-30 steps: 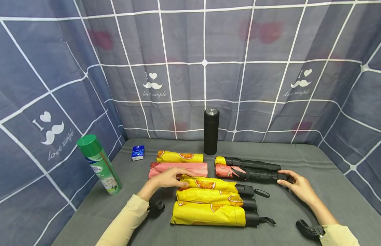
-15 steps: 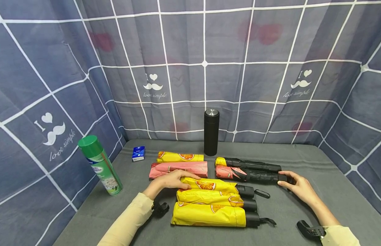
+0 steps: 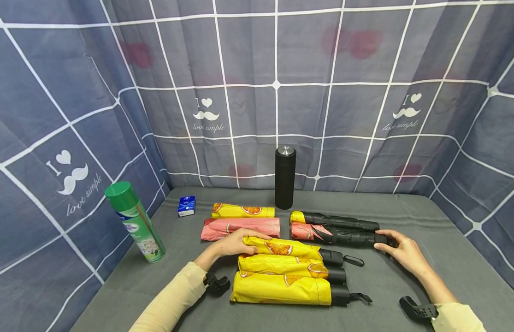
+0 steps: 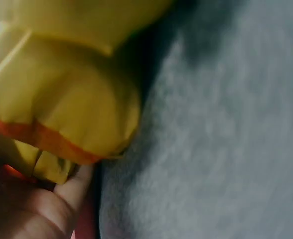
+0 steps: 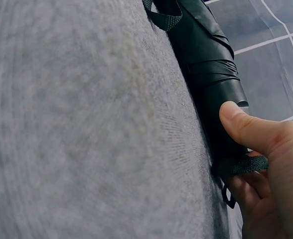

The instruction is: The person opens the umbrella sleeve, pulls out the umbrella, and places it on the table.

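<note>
Head view: the left hand (image 3: 233,243) is gripping a yellow umbrella (image 3: 290,249) mid-table, a pink pouch (image 3: 244,224) lying just beyond; the right hand (image 3: 404,252) is pinching a pink-black umbrella (image 3: 339,235). A flask (image 3: 285,180) is standing near the table's (image 3: 418,219) back edge, a spray can (image 3: 135,223) near its left edge. Left wrist: the yellow umbrella is hiding fingertips. Right wrist: the thumb (image 5: 256,130) is pressing a black handle (image 5: 221,142).

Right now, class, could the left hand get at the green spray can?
Probably yes. In the head view, only bare gray cloth shows between the left hand and the green spray can. The hand pinches a yellow umbrella by its end, so it would likely have to let go first.
</note>
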The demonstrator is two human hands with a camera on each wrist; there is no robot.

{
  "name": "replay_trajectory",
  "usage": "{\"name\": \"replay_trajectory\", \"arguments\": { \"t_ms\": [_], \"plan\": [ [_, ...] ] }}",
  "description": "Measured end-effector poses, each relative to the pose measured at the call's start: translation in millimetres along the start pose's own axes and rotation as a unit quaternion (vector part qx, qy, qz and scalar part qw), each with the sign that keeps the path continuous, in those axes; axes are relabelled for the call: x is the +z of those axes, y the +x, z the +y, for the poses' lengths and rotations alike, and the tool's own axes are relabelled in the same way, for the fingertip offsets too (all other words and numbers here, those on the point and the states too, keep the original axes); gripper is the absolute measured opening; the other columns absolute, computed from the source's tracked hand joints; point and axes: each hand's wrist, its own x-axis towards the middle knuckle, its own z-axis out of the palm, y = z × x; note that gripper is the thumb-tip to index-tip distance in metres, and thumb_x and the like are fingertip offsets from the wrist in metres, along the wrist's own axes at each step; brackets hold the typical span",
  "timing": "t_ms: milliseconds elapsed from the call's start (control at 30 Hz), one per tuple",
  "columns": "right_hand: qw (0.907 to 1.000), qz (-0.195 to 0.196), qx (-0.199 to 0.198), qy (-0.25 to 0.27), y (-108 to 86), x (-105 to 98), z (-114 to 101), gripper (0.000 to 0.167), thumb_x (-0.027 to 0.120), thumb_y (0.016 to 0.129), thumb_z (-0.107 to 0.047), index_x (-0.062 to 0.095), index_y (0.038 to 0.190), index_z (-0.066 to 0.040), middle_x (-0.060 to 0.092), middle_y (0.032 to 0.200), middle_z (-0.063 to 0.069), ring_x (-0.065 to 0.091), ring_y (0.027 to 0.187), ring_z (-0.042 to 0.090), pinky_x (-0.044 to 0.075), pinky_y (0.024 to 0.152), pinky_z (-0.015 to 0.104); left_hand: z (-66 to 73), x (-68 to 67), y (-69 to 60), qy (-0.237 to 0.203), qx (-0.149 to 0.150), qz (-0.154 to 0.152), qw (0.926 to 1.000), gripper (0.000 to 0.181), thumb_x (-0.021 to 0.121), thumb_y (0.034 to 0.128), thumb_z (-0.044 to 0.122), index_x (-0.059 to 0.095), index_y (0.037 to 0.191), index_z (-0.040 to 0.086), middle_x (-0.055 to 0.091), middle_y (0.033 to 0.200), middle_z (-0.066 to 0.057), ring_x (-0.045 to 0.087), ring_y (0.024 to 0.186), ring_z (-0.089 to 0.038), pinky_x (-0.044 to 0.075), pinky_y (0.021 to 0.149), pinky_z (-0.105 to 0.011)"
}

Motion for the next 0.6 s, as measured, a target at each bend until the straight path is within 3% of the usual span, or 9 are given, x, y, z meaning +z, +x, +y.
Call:
{"name": "replay_trajectory", "arguments": {
  "t_ms": [200,433,600],
  "plan": [
    [0.9999,-0.012,0.001,-0.005,-0.3,-3,-3,0.042,0.077,0.079,-0.028,0.065,0.114,-0.008,0.065,0.101,0.011,0.050,0.075,0.003,0.040,0.061,0.027,24.0,2.1,-4.6,-0.034,0.005,0.031,0.9989,0.039,0.060,0.0866,-0.005,0.056,0.125,-0.008,0.061,0.118,-0.016,0.054,0.088,-0.009,0.047,0.078,-0.024],
    [0.9999,-0.012,0.001,-0.010,-1.6,-7,-7,0.046,0.080,0.076,-0.031,0.065,0.113,-0.008,0.065,0.107,0.014,0.054,0.081,0.005,0.043,0.065,0.028,28.5,2.7,-8.7,-0.054,-0.008,0.083,0.9951,0.038,0.062,0.0854,-0.005,0.058,0.124,-0.007,0.063,0.112,-0.014,0.053,0.079,-0.008,0.046,0.070,-0.022],
    [0.9997,-0.004,0.006,0.023,-2.0,-16,-12,0.047,0.078,0.079,-0.031,0.063,0.117,-0.008,0.064,0.112,0.013,0.052,0.090,-0.007,0.044,0.072,0.015,32.4,-2.8,-10.3,-0.074,-0.005,0.097,0.9925,0.040,0.060,0.0857,-0.007,0.055,0.125,-0.009,0.064,0.107,-0.013,0.054,0.076,-0.009,0.046,0.068,-0.022]
  ]
}}
